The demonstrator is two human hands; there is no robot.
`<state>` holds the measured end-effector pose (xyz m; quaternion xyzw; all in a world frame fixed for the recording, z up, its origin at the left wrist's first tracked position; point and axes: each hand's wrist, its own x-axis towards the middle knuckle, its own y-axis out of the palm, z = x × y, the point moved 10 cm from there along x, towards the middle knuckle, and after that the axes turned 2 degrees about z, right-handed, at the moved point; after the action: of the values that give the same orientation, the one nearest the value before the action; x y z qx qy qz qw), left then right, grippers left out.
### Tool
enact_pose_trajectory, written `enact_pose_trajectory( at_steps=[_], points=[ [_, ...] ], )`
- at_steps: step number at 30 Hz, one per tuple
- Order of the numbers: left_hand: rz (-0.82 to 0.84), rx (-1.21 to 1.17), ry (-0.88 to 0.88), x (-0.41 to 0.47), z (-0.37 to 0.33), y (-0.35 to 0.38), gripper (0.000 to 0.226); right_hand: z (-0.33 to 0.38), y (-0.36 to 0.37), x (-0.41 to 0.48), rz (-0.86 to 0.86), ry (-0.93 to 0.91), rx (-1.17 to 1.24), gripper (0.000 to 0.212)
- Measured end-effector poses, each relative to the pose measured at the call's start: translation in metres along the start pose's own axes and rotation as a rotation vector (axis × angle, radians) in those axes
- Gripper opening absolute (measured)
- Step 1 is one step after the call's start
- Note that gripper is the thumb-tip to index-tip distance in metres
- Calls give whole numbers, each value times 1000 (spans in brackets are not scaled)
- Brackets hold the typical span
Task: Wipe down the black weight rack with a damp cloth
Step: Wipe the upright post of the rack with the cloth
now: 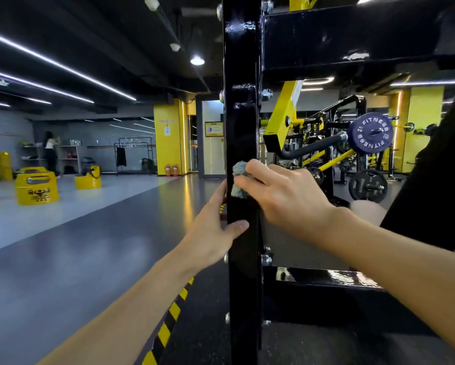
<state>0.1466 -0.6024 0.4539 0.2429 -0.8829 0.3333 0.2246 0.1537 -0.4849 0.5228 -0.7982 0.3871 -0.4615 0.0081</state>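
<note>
In a grey-floored gym, a right hand [287, 196] curls its fingers over a bunched cloth [239, 180] pressed against the rack post [243, 143], the left hand [213, 227] clasping the post just below; long, firm vertical strokes around the bolts [266, 94] should clean best.

Bare forearms, left hand [212, 224], right hand [287, 197]

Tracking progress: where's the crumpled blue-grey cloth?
Head view, centre: the right hand holds the cloth against the black metal rack upright, just above the left hand.
</note>
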Motion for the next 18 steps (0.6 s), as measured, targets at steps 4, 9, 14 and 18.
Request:
enact_pose_trajectory(
  at_steps=[4,9,14,18],
  points=[
    [-7,14,-10,-8,6,5,55,42,19,-12,59,-169,-17,23],
    [1,-31,-16,-8,10,7,63,8,5,-17,15,-22,19,32],
    [39,7,-15,-21,13,18,62,48,23,-33,119,-212,-7,28],
    [93,-10,-68,-22,28,27,79,14,10,-34,78,-33,36,32]
  ],
)
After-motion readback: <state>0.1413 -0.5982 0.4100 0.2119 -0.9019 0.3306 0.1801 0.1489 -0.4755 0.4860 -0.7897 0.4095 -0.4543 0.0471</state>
